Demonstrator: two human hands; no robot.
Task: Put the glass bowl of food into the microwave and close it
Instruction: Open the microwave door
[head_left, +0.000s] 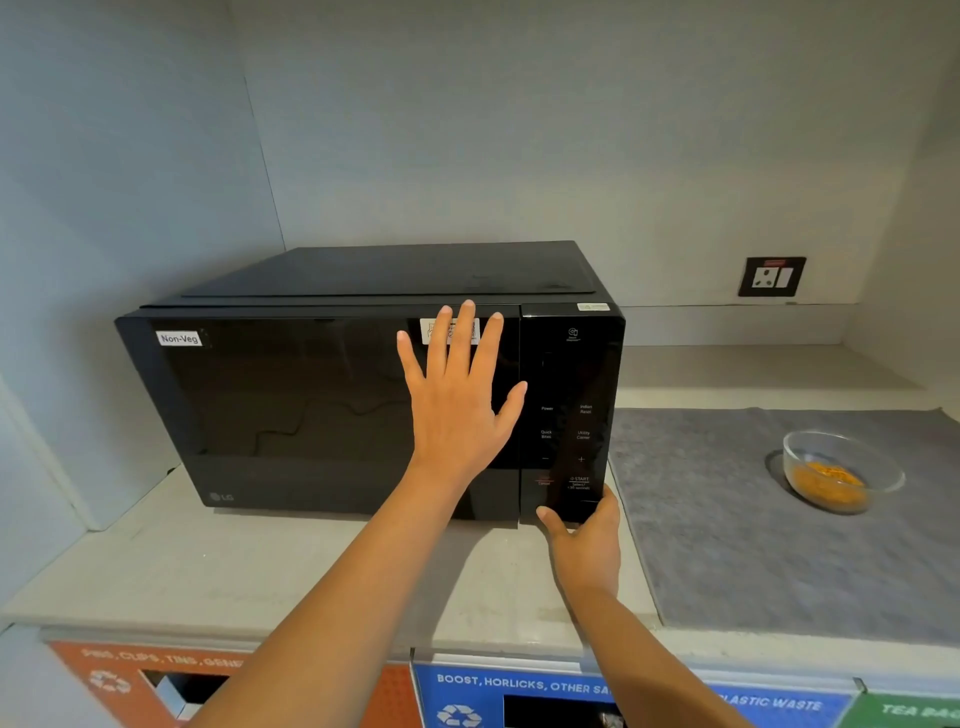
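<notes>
On the grey mat (753, 545), far right: glass bowl (841, 467) sitting upright, holding orange food (828, 480), well apart from both hands. To its left on the tabletop (291, 566): black microwave (322, 405), door shut, carrying a "Non-Veg" label (179, 339). Left hand (457, 400) lying flat on the door, fingers spreading, gripping nothing. Right hand (587, 540) curling around the lower corner of the control panel (571, 415), thumb pressing its front. Wall socket (771, 276) showing behind.
</notes>
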